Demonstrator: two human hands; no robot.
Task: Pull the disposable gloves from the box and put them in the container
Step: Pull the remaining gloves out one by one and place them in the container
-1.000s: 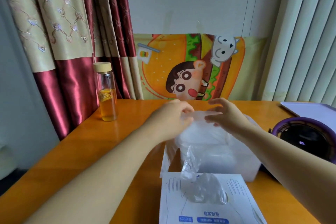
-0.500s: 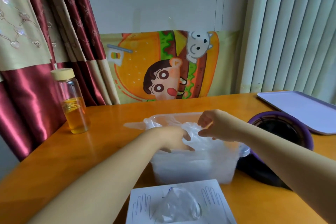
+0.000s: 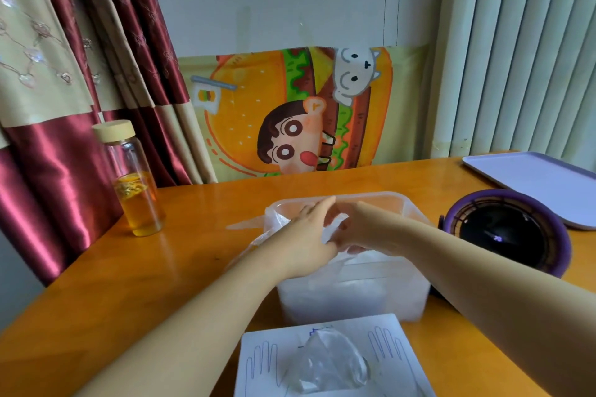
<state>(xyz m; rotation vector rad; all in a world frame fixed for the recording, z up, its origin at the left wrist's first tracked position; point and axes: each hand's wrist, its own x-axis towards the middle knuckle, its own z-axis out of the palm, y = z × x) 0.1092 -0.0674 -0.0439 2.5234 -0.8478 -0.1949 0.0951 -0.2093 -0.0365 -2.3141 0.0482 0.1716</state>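
A translucent plastic container (image 3: 354,296) stands mid-table, filled with crumpled clear disposable gloves. One glove (image 3: 250,223) hangs out over its left rim. My left hand (image 3: 303,235) lies over the container's opening with fingers stretched toward the far rim, pressing on the clear film. My right hand (image 3: 359,229) is beside it, touching it, fingers curled down onto a glove inside the container. The white glove box (image 3: 390,342), printed with hand outlines, lies flat at the near edge, with a clear glove (image 3: 325,364) bunched up out of its slot.
A glass bottle (image 3: 137,184) of amber liquid stands at the left, near the curtain. A round purple-rimmed black device (image 3: 506,232) sits right of the container. A pale tray (image 3: 541,180) lies at the far right. A cartoon poster leans against the wall behind.
Both hands have come down from holding a glove above the container to pressing it inside. My left fingers have straightened out. The view has shifted slightly.
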